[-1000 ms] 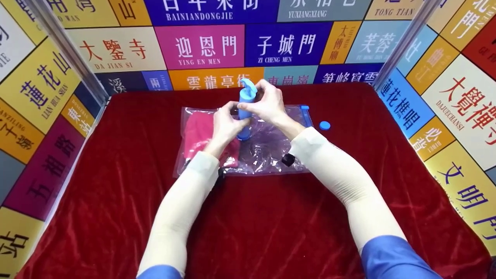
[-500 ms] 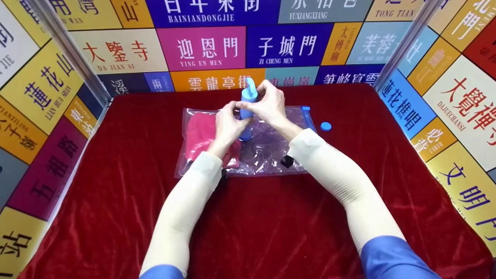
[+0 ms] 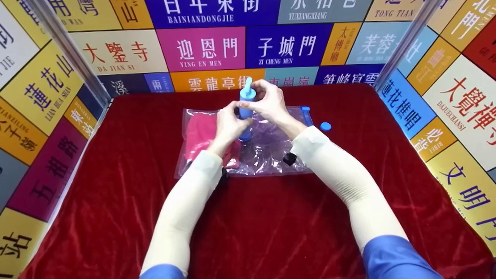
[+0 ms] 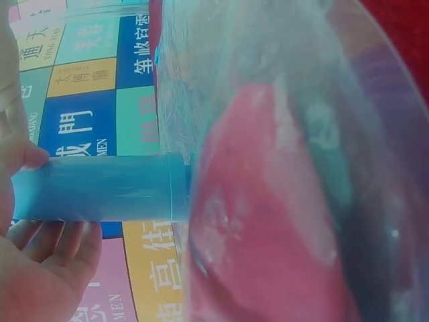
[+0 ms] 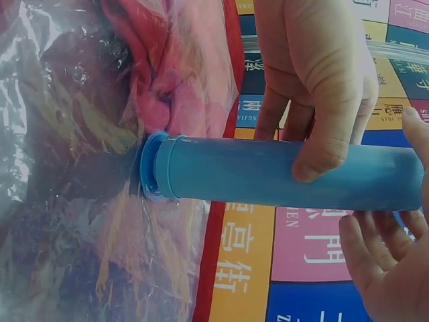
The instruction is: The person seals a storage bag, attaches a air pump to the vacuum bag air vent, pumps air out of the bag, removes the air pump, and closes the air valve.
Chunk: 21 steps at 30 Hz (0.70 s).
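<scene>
A blue hand pump (image 3: 245,111) stands upright on a clear plastic storage bag (image 3: 267,153), its flanged base against the film in the right wrist view. Pink cloth (image 3: 199,133) lies inside the bag's left half. My left hand (image 3: 228,123) grips the pump barrel (image 5: 248,171) around its middle. Higher up, just under the pump's top, my right hand (image 3: 270,101) holds the barrel between thumb and fingers. A blue handle (image 3: 248,84) sticks up from the top, seen narrow edge on. In the left wrist view the barrel (image 4: 114,188) meets the bag beside the cloth.
A round blue cap (image 3: 325,126) lies on the dark red velvet cloth (image 3: 248,224) right of the bag. A blue slider (image 3: 305,109) sits at the bag's top right corner. Panels with printed place names (image 3: 288,44) stand behind and at both sides.
The pump's handle has turned from broad side to narrow edge as seen from the head. Both hands stay on the barrel. The right forearm has shifted slightly, and the bag has not moved.
</scene>
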Each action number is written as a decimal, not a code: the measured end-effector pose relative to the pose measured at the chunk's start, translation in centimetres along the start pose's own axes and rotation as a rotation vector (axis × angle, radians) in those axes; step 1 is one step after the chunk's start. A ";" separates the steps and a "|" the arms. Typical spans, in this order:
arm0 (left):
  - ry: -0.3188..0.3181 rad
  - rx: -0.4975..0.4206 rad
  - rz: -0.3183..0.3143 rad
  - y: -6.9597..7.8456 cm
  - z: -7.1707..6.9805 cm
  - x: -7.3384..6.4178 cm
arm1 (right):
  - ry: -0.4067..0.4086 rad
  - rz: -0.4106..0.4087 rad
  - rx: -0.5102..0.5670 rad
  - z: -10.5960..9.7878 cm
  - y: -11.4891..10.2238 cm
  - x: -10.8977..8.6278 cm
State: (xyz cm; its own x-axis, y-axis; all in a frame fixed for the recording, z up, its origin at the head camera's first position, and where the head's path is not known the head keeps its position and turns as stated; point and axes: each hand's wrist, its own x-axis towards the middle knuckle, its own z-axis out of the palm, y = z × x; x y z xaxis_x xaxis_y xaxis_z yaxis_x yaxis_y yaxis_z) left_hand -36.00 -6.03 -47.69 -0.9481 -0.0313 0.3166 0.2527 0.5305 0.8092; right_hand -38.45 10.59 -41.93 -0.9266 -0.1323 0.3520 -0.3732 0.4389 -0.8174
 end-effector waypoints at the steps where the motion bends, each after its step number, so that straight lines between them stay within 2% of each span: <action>1: -0.004 0.005 -0.004 0.0 0.0 0.0 | -0.009 -0.006 0.003 0.0 0.0 0.0; 8: -0.079 -0.003 -0.014 0.2 -0.3 0.6 | -0.040 -0.039 0.015 -0.4 0.2 0.0; 13: -0.131 -0.028 -0.024 0.4 -0.4 0.9 | -0.098 -0.043 0.038 -0.5 0.0 0.0; 17: -0.136 -0.042 -0.028 0.3 -0.4 0.8 | -0.146 -0.038 0.061 -0.5 0.0 0.1; 21: -0.120 -0.012 -0.018 0.2 -0.4 0.6 | -0.153 -0.040 0.054 -0.4 0.1 0.0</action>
State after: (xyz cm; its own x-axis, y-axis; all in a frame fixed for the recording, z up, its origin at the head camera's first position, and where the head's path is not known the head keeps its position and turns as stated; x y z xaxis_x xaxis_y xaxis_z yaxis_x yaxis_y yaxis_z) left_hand -36.47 -6.31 -47.13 -0.9686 0.0609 0.2411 0.2369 0.5209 0.8201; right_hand -38.45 11.01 -41.81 -0.9056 -0.2844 0.3147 -0.4082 0.3831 -0.8286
